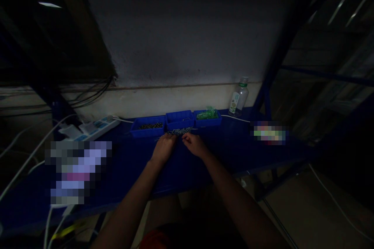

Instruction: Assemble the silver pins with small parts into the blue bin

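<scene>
Both my hands rest on a dark blue bench (122,163) in dim light. My left hand (163,147) and my right hand (195,144) lie side by side, fingers curled at a small heap of thin metal pins (179,131) in front of three blue trays. What the fingertips pinch is too small and dark to make out. The left tray (147,128) holds dark small parts, the middle tray (180,118) looks nearly empty, and the right tray (208,117) holds green parts.
A clear plastic bottle (239,99) stands at the back right by a white cable. A white power strip (91,127) with plugs and cables lies at the back left. Blue shelf uprights (277,58) rise on the right. A pale wall backs the bench.
</scene>
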The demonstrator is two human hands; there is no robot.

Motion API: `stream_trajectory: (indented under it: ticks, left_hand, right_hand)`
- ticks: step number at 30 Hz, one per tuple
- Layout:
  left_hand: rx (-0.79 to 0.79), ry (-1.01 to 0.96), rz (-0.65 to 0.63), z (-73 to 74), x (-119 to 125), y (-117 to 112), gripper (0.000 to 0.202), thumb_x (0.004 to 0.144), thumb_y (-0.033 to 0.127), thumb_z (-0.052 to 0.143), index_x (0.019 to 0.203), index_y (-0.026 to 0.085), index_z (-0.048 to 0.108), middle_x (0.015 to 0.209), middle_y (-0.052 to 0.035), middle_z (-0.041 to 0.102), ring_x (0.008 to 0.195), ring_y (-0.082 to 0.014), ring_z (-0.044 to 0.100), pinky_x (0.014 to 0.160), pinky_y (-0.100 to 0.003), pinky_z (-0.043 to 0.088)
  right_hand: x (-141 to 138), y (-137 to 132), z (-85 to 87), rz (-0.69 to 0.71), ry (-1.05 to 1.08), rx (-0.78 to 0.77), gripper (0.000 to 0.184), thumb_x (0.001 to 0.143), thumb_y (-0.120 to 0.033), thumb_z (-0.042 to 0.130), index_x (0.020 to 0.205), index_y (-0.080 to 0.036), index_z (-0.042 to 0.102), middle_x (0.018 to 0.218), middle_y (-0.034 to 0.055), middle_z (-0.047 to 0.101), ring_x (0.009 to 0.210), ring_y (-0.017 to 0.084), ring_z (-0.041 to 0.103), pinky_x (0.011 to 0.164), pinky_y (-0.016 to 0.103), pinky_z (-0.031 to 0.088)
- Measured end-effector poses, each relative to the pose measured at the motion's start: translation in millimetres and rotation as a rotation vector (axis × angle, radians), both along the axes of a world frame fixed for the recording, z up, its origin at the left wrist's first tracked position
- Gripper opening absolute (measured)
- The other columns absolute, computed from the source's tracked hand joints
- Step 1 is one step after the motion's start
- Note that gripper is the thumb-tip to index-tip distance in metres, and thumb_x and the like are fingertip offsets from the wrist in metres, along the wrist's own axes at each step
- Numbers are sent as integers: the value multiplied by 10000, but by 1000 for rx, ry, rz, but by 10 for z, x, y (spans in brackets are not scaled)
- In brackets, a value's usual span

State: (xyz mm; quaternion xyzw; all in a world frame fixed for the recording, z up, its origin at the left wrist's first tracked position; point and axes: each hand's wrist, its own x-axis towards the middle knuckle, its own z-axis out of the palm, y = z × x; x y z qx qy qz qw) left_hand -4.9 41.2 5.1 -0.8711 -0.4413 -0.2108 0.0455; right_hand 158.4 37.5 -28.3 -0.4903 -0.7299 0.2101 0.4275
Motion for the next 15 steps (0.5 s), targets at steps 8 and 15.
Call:
stream_trajectory:
  ticks: [8,15]
  left_hand:
    - [-139,-270,-77,-63,-20,25,230,820,280,433,939,180,602,937,-65,625,895,-196,541,811,-312,401]
    - [-173,-373,-113,-83,5,24,253,797,312,471,975,187,600,956,-64,629,898,-193,558,810,-309,413]
  right_hand:
    - [9,-28,41,44,-51,34,146,796,-253,496,877,-207,608,788,6,637,680,115,565,628,211,404]
    - [20,-32,44,43,-6,19,172,821,-284,452,810,-198,601,751,0,633,662,114,562,612,210,401]
